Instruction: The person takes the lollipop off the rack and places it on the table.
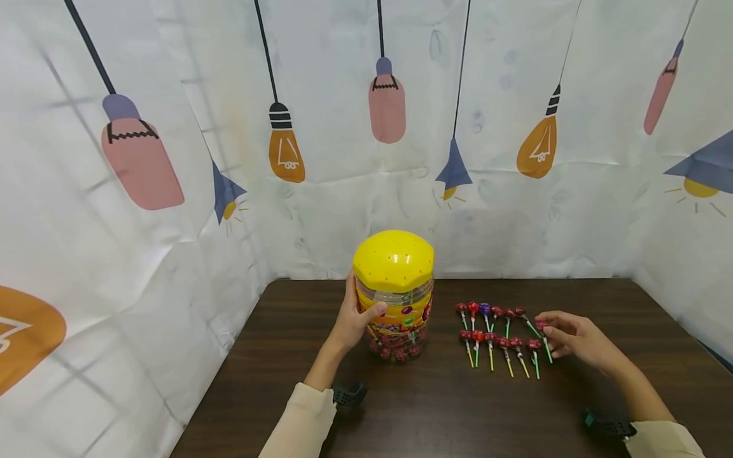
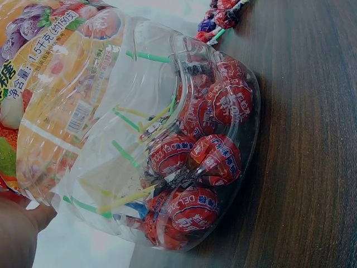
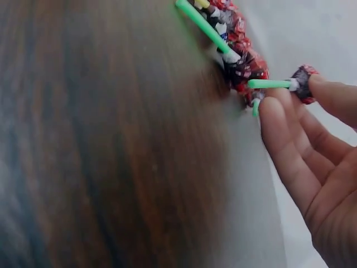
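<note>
My left hand (image 1: 356,321) grips the side of a clear plastic candy jar (image 1: 399,318) with a domed yellow lid (image 1: 394,261). Red-wrapped lollipops (image 2: 209,159) with green and yellow sticks lie in its lower part, below a printed fruit label (image 2: 61,95). Over on the right, my right hand (image 1: 578,340) pinches one lollipop (image 3: 304,84) by its wrapped head between thumb and fingers, its green stick pointing away from the palm. That hand is at the right end of two rows of lollipops (image 1: 478,337) laid on the table.
The dark wooden table (image 1: 452,413) carries the jar near its middle and the lollipop rows to the right. Behind and on both sides hangs a white curtain (image 1: 338,210) printed with lamps. A dark band (image 1: 349,394) circles each wrist.
</note>
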`<action>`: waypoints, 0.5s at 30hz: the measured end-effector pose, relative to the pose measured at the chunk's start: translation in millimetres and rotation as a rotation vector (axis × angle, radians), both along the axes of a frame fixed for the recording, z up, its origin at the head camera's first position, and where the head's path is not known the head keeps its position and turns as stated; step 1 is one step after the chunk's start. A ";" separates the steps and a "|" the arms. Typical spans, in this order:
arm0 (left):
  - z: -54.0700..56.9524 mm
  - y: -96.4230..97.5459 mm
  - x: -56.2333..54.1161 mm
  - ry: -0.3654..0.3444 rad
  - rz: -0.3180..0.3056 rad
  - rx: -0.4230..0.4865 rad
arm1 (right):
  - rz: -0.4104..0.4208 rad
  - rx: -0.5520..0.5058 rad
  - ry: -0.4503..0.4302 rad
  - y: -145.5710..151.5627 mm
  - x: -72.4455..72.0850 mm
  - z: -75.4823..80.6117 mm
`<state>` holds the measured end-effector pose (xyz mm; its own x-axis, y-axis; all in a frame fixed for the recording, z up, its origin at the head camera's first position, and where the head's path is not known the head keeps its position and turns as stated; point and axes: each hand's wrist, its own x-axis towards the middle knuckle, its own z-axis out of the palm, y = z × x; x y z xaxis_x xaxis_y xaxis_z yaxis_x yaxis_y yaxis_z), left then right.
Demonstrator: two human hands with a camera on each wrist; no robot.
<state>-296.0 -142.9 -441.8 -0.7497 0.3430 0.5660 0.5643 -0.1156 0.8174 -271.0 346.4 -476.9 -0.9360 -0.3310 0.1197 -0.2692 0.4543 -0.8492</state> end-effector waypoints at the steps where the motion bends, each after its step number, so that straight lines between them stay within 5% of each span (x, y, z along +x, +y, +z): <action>1: 0.1 0.1 -0.2 -0.001 -0.003 0.002 | 0.012 0.009 -0.010 1.6 -0.4 -0.7; 15: 0.4 0.6 -0.7 0.014 -0.007 0.000 | 0.059 0.048 -0.122 18.3 -3.8 -7.5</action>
<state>-296.7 -142.3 -441.4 -0.7393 0.3484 0.5763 0.5746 -0.1197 0.8096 -274.8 364.7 -484.4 -0.9212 -0.3888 -0.0108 -0.1931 0.4814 -0.8550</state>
